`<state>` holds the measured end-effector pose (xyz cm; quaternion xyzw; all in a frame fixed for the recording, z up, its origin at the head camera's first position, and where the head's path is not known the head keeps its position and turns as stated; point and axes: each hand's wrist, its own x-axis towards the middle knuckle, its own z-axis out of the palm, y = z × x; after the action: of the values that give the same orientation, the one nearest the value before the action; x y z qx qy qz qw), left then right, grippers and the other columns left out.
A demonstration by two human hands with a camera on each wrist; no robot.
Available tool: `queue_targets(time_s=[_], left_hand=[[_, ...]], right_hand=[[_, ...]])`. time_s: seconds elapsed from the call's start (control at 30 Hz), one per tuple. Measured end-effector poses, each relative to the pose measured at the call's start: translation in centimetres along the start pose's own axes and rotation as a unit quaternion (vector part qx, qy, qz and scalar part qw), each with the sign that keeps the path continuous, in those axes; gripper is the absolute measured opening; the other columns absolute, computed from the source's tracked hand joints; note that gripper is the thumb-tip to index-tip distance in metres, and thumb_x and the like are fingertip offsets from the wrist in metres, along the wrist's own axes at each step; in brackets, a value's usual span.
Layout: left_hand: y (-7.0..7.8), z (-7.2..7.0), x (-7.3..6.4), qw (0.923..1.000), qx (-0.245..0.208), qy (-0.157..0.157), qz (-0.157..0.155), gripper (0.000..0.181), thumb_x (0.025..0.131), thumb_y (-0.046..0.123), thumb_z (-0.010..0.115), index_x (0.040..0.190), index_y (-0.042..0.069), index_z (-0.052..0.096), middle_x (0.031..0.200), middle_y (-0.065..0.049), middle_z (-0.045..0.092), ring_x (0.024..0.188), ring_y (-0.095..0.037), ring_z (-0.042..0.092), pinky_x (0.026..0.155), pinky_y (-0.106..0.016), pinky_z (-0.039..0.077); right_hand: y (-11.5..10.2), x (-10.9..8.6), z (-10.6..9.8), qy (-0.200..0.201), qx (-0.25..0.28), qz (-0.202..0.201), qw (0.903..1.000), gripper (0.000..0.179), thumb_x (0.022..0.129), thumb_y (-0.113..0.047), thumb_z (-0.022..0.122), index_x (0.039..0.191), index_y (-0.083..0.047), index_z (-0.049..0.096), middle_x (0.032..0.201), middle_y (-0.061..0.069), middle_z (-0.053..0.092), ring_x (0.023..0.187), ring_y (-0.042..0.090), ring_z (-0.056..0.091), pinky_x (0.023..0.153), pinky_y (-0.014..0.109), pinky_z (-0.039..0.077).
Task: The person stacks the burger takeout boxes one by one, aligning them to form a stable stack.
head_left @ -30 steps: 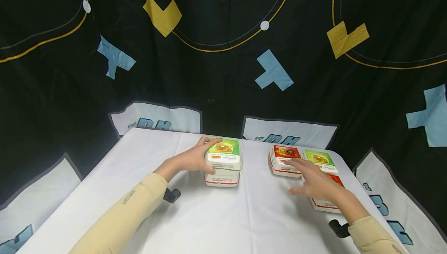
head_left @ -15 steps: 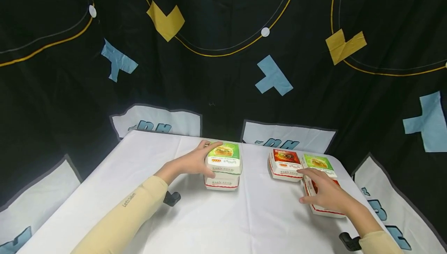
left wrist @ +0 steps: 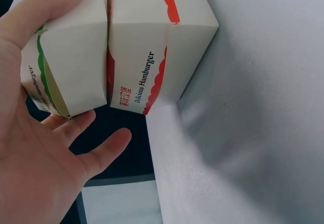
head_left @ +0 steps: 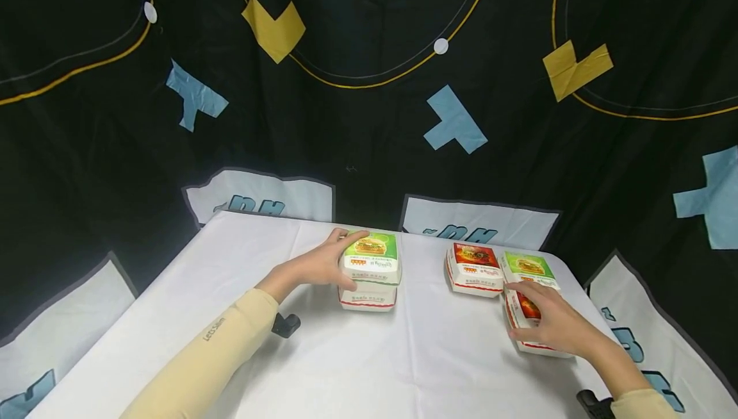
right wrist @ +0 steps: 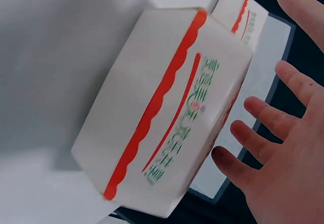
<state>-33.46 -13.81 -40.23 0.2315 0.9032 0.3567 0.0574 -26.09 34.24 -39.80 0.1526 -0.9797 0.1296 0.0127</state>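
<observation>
At the far middle of the table, in the head view, a green-topped hamburger box (head_left: 371, 259) sits on a red-trimmed hamburger box (head_left: 367, 297). My left hand (head_left: 318, 265) grips the upper box from the left, thumb on its front and fingers behind. The left wrist view shows that thumb (left wrist: 55, 3) lying across the green-trimmed box (left wrist: 76, 72). On the right, my right hand (head_left: 556, 321) hovers over a red-topped hamburger box (head_left: 527, 307), partly hiding it. In the right wrist view its fingers (right wrist: 263, 117) are spread and apart from the red-trimmed box (right wrist: 167, 107).
Behind the right hand stands another green-topped box (head_left: 529, 266), with a second red-topped box (head_left: 474, 268) to its left. White cloth covers the table (head_left: 346, 368). A black curtain (head_left: 357, 143) hangs behind the far edge.
My right hand has moved right and slightly nearer, from beside the left red-topped box to over the nearer red-topped one. The left hand keeps its grip on the stacked box.
</observation>
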Motion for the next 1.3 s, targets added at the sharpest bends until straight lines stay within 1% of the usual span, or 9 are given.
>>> queue_targets(time_s=[0.1, 0.23, 0.37, 0.47, 0.6, 0.77, 1.0, 1.17, 1.3], left_hand=[[0.0, -0.1, 0.1, 1.0, -0.001, -0.001, -0.001, 0.111, 0.067, 0.033, 0.092, 0.155, 0.048, 0.026, 0.139, 0.003, 0.035, 0.121, -0.019, 0.043, 0.091, -0.036, 0.048], [0.1, -0.2, 0.4, 1.0, -0.003, 0.003, 0.001, 0.111, 0.067, 0.033, 0.091, 0.156, 0.046, 0.026, 0.143, 0.002, 0.032, 0.123, -0.021, 0.043, 0.093, -0.039, 0.048], [0.2, -0.2, 0.5, 1.0, -0.001, -0.004, -0.008, 0.112, 0.068, 0.035, 0.091, 0.156, 0.046, 0.024, 0.146, 0.002, 0.03, 0.125, -0.021, 0.042, 0.095, -0.039, 0.047], [0.2, -0.2, 0.5, 1.0, 0.003, -0.004, -0.008, 0.112, 0.068, 0.035, 0.091, 0.156, 0.047, 0.024, 0.145, 0.001, 0.03, 0.125, -0.021, 0.042, 0.095, -0.039, 0.047], [0.3, -0.4, 0.5, 0.9999, 0.01, 0.004, 0.001, 0.112, 0.067, 0.034, 0.091, 0.157, 0.045, 0.025, 0.147, 0.0, 0.03, 0.125, -0.022, 0.042, 0.096, -0.042, 0.047], [0.2, -0.3, 0.4, 0.9999, 0.012, -0.005, -0.008, 0.112, 0.067, 0.035, 0.091, 0.156, 0.048, 0.025, 0.148, 0.001, 0.029, 0.127, -0.023, 0.041, 0.097, -0.042, 0.046], [0.2, -0.3, 0.2, 1.0, 0.006, 0.0, -0.007, 0.112, 0.067, 0.034, 0.092, 0.156, 0.046, 0.025, 0.147, 0.0, 0.03, 0.127, -0.023, 0.041, 0.097, -0.042, 0.046], [0.1, -0.2, 0.2, 1.0, 0.004, -0.003, -0.003, 0.112, 0.067, 0.034, 0.092, 0.156, 0.046, 0.026, 0.144, 0.0, 0.032, 0.125, -0.022, 0.041, 0.096, -0.042, 0.046], [0.0, -0.1, 0.3, 1.0, 0.005, -0.004, -0.003, 0.112, 0.067, 0.034, 0.092, 0.157, 0.043, 0.026, 0.145, 0.0, 0.032, 0.126, -0.023, 0.041, 0.096, -0.041, 0.047]], right_hand=[[0.4, -0.3, -0.1, 0.0, -0.01, 0.003, 0.9999, 0.091, 0.07, -0.054, 0.086, 0.145, -0.016, 0.051, 0.149, 0.026, 0.045, 0.13, 0.05, 0.04, 0.09, 0.075, 0.045], [0.9, -0.6, -0.4, 0.011, -0.023, 0.006, 0.9997, 0.092, 0.069, -0.054, 0.087, 0.145, -0.016, 0.051, 0.147, 0.026, 0.046, 0.128, 0.049, 0.041, 0.088, 0.075, 0.046], [1.4, -0.8, -0.5, 0.014, -0.029, 0.007, 0.9995, 0.091, 0.069, -0.054, 0.087, 0.144, -0.017, 0.052, 0.146, 0.026, 0.047, 0.126, 0.047, 0.042, 0.088, 0.074, 0.047], [1.8, -1.0, -0.5, 0.011, -0.028, 0.007, 0.9995, 0.093, 0.069, -0.055, 0.086, 0.146, -0.018, 0.05, 0.146, 0.027, 0.046, 0.126, 0.047, 0.041, 0.088, 0.075, 0.046], [2.3, -1.2, -0.5, 0.004, -0.022, 0.017, 0.9996, 0.097, 0.069, -0.058, 0.084, 0.15, -0.023, 0.045, 0.148, 0.026, 0.043, 0.127, 0.047, 0.038, 0.087, 0.076, 0.045], [2.6, -1.5, -0.4, -0.007, -0.012, 0.024, 0.9996, 0.099, 0.068, -0.058, 0.085, 0.151, -0.025, 0.044, 0.149, 0.026, 0.041, 0.127, 0.049, 0.036, 0.085, 0.078, 0.044], [2.7, -1.5, -0.2, -0.014, -0.012, 0.014, 0.9997, 0.097, 0.067, -0.055, 0.087, 0.15, -0.021, 0.047, 0.151, 0.023, 0.039, 0.128, 0.049, 0.036, 0.088, 0.078, 0.042], [3.0, -1.6, 0.1, -0.02, -0.015, 0.016, 0.9996, 0.1, 0.065, -0.05, 0.089, 0.151, -0.022, 0.046, 0.152, 0.022, 0.038, 0.127, 0.048, 0.036, 0.086, 0.077, 0.044], [3.2, -1.7, 0.4, -0.021, -0.009, 0.02, 0.9995, 0.102, 0.063, -0.044, 0.091, 0.151, -0.024, 0.044, 0.152, 0.02, 0.037, 0.127, 0.046, 0.034, 0.087, 0.076, 0.044]])
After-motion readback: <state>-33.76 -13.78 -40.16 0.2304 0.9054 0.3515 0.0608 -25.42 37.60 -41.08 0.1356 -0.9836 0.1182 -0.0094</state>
